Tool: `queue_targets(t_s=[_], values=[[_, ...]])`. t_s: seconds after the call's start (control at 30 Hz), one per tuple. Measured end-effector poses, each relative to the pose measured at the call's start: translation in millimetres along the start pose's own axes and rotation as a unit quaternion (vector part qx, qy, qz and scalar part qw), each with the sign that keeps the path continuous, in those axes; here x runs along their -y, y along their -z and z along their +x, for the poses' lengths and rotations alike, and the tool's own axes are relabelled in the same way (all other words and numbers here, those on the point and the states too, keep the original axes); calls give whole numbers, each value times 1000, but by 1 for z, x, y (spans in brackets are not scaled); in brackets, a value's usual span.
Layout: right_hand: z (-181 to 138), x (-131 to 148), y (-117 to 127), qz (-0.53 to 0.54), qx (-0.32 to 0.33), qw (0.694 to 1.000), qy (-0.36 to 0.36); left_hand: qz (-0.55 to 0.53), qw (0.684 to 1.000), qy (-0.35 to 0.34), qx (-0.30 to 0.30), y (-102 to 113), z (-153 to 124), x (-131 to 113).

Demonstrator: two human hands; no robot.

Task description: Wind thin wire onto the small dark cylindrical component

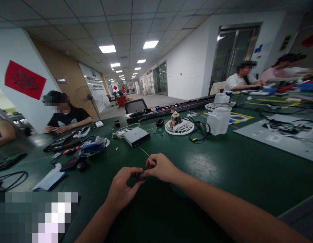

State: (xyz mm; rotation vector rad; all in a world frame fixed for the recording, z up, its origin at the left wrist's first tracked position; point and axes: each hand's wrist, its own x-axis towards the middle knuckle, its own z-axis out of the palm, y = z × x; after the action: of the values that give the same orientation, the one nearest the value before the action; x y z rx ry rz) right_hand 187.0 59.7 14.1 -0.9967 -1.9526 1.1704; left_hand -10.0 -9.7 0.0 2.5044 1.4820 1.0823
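Observation:
Over the dark green table (168, 162), my left hand (122, 184) grips a small dark round part (139, 176) between thumb and fingers. My right hand (161, 167) is closed beside it, its thumb and fingertips at the part's right side. A thin metal rod (146, 153) sticks out of the right fist toward the upper left; its other end is hidden in the hand. Beyond my hands lies a flat silver-grey drive box (136, 136).
A white fan base (180, 126) with exposed innards and a white housing (219, 121) stand farther back. Left are a bowl of cloth and tools (95, 147) and a blue-white packet (48, 178). A grey panel (280, 135) lies right. People sit left and far right.

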Motion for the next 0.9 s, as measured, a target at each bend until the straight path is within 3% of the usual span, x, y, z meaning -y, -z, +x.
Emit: queue_targets(t_s=[0.13,0.27,0.43,0.53,0.63,0.9], values=[[4,-10,-4,108,36,993,-33,-4,1000,-30,-5,2,0,-2],[4,-10,-9,91,31,995,-20,-2,999,-17,-33,1,1,-2],[4,-7,-4,-66,3,998,5,11,994,81,-79,0,6,-2],[1,-7,8,-216,-36,972,81,22,984,143,-104,1,9,2],[0,-7,21,-270,-6,953,140,28,974,191,-114,5,10,9],[2,-3,25,-349,41,906,235,17,978,193,-77,6,11,10]])
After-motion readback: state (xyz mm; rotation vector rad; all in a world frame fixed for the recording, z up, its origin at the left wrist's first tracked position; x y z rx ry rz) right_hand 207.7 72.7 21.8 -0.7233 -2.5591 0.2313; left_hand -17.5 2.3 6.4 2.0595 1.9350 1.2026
